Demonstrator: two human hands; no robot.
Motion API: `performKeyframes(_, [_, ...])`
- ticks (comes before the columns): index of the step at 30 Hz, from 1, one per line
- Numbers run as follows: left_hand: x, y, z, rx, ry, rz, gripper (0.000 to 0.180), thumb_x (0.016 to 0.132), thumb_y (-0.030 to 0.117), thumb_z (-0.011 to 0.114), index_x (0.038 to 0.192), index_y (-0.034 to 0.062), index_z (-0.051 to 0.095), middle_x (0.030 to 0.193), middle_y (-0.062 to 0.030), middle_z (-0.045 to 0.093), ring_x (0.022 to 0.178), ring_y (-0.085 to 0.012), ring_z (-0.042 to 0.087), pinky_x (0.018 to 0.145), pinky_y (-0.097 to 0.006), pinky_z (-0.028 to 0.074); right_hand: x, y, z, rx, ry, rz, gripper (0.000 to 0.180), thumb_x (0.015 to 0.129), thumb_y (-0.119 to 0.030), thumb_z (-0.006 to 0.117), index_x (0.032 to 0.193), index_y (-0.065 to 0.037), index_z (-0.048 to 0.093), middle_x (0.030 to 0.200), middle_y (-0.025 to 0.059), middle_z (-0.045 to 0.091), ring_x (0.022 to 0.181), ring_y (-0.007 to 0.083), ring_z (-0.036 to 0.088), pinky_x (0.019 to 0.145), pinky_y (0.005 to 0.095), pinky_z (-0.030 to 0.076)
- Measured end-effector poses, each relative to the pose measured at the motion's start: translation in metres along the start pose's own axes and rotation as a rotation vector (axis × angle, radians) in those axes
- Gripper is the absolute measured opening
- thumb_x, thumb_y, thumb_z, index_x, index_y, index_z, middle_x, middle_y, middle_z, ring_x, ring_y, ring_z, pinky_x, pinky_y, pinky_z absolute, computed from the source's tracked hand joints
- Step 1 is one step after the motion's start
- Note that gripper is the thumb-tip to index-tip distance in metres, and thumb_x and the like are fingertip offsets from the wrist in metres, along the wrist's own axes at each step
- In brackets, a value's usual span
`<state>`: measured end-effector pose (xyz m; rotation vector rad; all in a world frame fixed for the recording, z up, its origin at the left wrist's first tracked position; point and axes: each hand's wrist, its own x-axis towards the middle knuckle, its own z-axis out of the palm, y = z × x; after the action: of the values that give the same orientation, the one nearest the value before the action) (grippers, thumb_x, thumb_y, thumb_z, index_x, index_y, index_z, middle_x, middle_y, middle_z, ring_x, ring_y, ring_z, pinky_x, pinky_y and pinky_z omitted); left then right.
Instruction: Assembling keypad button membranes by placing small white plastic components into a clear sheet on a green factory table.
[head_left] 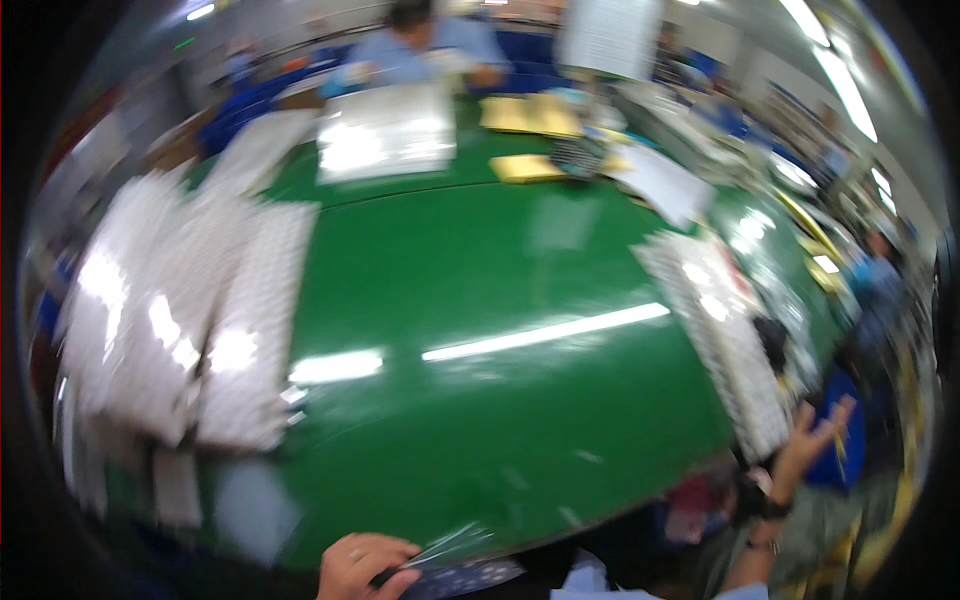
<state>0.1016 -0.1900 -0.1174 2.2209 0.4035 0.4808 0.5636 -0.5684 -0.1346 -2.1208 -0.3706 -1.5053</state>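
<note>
1. Thin dark sheet with pale dots (470, 575) lies at the near edge of the green surface (500, 400), a clear film (460, 545) lifting off its top; motion blur hides detail.
2. Left hand (360, 567), bottom centre: grip closed on the sheet's left end, fingers curled over it.
3. Judgement: sheet looks light, flexible and slick; film likely flimsy. Best held by an edge or corner, pinched flat to avoid creasing.
4. Right hand (815, 430) is raised at the lower right, fingers spread, grip open, holding nothing; watch (750, 500) on the wrist.
5. White trays (180, 320) are stacked at left; another white tray (730, 340) lies at right.
6. Far side: clear-wrapped stack (385, 135), yellow pads (530, 115), a seated person in blue (420, 50).
</note>
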Motion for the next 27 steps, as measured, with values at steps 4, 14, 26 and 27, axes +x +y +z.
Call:
performKeyframes(4, [0.025,-0.009,0.0,-0.134,-0.096,0.111,0.012,0.081,0.016,0.073,0.08,0.0076,0.064,0.098,-0.0035,0.073,0.084,-0.0197,0.068,0.075,-0.033,0.049,0.054,-0.151,-0.013,0.606,-0.658,0.124,0.038,0.095,-0.007,0.05,0.131,0.003,0.05,0.135,0.0186,0.051,0.129,0.0308,0.045,0.11,0.0399,0.031])
performKeyframes(14, [-0.008,-0.029,-0.015,-0.793,-0.142,0.116,0.009,0.087,0.008,0.064,0.082,0.0009,0.063,0.095,-0.012,0.07,0.1,-0.0296,0.063,0.09,-0.041,0.045,-0.092,-0.566,0.019,1.419,-1.1,-0.932,0.057,0.081,-0.03,0.073,0.123,0.002,0.054,0.129,0.0209,0.054,0.127,0.0387,0.045,0.106,0.044,0.037])
performKeyframes(26, [-0.009,-0.038,-0.018,-0.958,-0.163,0.194,0.018,0.093,0.016,0.06,0.083,0.0002,0.061,0.098,-0.0115,0.066,0.097,-0.0239,0.061,0.088,-0.036,0.044,-0.064,-0.589,0.063,1.283,-1.613,-0.756,0.025,0.091,-0.01,0.047,0.107,0.004,0.06,0.089,0.0185,0.065,0.081,0.0272,0.061,0.075,0.0363,0.049])
performKeyframes(27, [-0.008,-0.036,-0.018,-0.977,-0.162,0.196,0.018,0.093,0.016,0.06,0.084,0.0001,0.061,0.098,-0.0111,0.066,0.097,-0.0237,0.061,0.088,-0.036,0.044,-0.054,-0.575,0.074,1.408,-1.428,-0.604,0.022,0.092,-0.009,0.047,0.105,0.004,0.059,0.084,0.0139,0.062,0.076,0.0206,0.056,0.071,0.0337,0.048])
